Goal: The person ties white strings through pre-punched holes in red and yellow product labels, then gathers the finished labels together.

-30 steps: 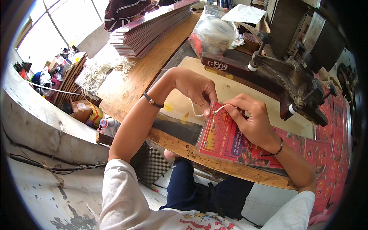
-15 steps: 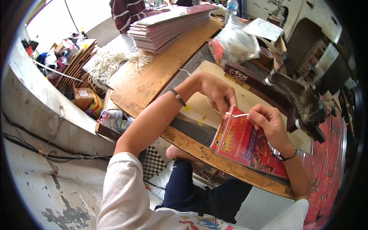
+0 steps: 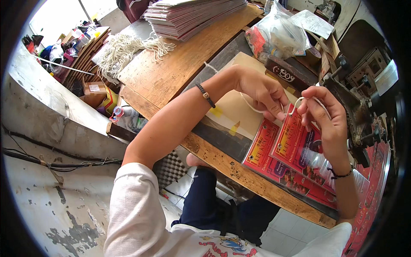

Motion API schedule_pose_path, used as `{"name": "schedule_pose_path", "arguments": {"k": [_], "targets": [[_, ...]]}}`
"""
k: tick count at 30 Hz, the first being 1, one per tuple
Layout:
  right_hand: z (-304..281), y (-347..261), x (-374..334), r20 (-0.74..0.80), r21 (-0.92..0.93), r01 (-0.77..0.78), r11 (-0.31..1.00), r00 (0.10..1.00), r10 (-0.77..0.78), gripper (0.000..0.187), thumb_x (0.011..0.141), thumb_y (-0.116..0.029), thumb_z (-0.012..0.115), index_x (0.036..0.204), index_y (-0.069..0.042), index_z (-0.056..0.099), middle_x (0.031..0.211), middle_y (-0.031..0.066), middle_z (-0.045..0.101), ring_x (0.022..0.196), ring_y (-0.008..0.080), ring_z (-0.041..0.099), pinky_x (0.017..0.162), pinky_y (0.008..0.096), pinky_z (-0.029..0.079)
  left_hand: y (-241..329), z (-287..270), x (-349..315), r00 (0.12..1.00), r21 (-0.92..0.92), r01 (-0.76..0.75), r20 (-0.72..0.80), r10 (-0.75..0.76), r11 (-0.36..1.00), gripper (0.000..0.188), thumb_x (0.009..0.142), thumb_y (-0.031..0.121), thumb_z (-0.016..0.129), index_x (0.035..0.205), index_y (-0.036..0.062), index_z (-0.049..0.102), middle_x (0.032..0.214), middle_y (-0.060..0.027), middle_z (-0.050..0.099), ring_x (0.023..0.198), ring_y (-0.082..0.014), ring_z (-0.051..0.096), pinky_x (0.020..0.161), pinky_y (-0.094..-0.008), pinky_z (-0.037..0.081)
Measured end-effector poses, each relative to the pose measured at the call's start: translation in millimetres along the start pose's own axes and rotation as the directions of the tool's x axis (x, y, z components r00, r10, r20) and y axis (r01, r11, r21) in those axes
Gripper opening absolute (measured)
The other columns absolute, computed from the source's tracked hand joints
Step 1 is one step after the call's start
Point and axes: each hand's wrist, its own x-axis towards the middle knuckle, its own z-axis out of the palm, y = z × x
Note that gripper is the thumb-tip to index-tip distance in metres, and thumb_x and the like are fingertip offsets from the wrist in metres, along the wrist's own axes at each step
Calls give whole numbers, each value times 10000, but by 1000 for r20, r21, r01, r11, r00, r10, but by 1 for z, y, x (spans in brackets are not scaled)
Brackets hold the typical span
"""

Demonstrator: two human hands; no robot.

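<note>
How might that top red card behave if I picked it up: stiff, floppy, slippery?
The top red card looks fairly stiff, since its lower edge runs nearly straight. Its glossy surface shows glare, so it may be slippery. Showing little thickness, it's probably light.

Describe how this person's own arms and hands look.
The left hand and right hand wear no gloves. On the left is a dark banded bracelet with a gold-toned bead; on the right, a thin dark bracelet. Both short sleeves are white; the forearms are bare.
</note>
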Motion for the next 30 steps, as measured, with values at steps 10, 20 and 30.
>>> {"name": "schedule_pose_path", "arguments": {"k": [10,20,30], "targets": [[-1,49,-5,78,122,133,984,987,-143,371,1023,-194,407,1235,21,622,1041,72,687,861,62,526,784,219,428,1,-4,2,945,396,91,-323,46,914,241,876,295,738,975,78,773,694,78,592,625,-25,445,543,-227,346],[14,40,-9,2,6,115,993,993,-115,156,960,-67,632,1094,11,654,957,62,695,884,77,648,789,207,512,-1,-6,-1,947,564,93,-305,103,821,232,911,327,685,1002,141,792,725,40,677,645,-41,485,575,-256,397],[11,-7,-7,79,-64,171,983,983,-165,160,1014,-140,568,1110,-16,599,927,89,693,692,75,614,602,216,483,8,1,1,932,458,-102,-266,246,883,370,881,425,738,1058,102,764,703,56,564,677,-71,467,579,-275,395]]}}
